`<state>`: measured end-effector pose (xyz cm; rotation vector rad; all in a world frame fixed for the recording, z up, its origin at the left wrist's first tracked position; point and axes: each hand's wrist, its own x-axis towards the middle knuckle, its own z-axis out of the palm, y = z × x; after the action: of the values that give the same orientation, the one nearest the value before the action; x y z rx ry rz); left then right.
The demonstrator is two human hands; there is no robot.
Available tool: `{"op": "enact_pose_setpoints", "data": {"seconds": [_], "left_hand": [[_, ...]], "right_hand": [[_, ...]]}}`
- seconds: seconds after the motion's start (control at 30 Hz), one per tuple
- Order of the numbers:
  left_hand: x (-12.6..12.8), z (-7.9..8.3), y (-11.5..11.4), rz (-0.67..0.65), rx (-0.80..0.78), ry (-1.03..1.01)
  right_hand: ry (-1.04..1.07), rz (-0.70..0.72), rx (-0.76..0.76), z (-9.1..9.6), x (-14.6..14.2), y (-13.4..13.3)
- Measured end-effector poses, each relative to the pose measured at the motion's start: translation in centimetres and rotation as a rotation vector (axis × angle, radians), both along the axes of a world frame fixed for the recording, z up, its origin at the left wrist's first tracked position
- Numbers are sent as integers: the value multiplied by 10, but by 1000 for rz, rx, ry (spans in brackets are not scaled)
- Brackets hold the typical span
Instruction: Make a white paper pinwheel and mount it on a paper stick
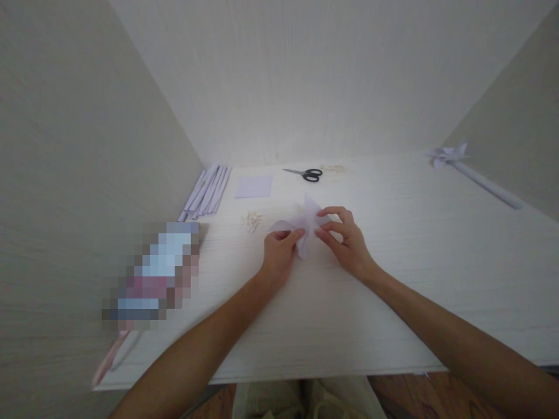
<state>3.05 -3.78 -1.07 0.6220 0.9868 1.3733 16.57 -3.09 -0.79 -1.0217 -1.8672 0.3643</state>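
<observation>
A pale lilac paper pinwheel (pixel 309 214) with folded blades is held just above the table, in the middle of the head view. My left hand (pixel 282 253) pinches it from the lower left, thumb on top near its centre. On the other side, my right hand (pixel 347 241) has its curled fingertips and thumb closed at the right blade. The exact grip of those fingertips is blurred. Left of the pinwheel lies a small pile of short, pale pieces (pixel 252 221). Behind it are black-handled scissors (pixel 311 174) and a square sheet of lilac paper (pixel 254 187).
Several rolled paper sticks (pixel 207 189) lie at the back left by the wall. A finished-looking pinwheel on a paper stick (pixel 484 185) rests at the far right. A pixelated object (pixel 163 267) stands along the left edge. Walls enclose the white table (pixel 437 279) on three sides.
</observation>
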Motion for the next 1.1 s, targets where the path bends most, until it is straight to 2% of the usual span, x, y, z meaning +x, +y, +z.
{"op": "enact_pose_setpoints", "data": {"seconds": [0.23, 0.53, 0.8, 1.1], "left_hand": [[0, -3, 1, 8, 13, 73], [1, -1, -1, -10, 9, 127], [-1, -8, 0, -30, 43, 207], [1, -3, 0, -5, -4, 108]], "right_hand": [[-25, -39, -117, -1, -3, -1], [-73, -123, -103, 2, -6, -4], [-24, -132, -151, 2, -8, -4], [67, -95, -186, -3, -5, 0]]}}
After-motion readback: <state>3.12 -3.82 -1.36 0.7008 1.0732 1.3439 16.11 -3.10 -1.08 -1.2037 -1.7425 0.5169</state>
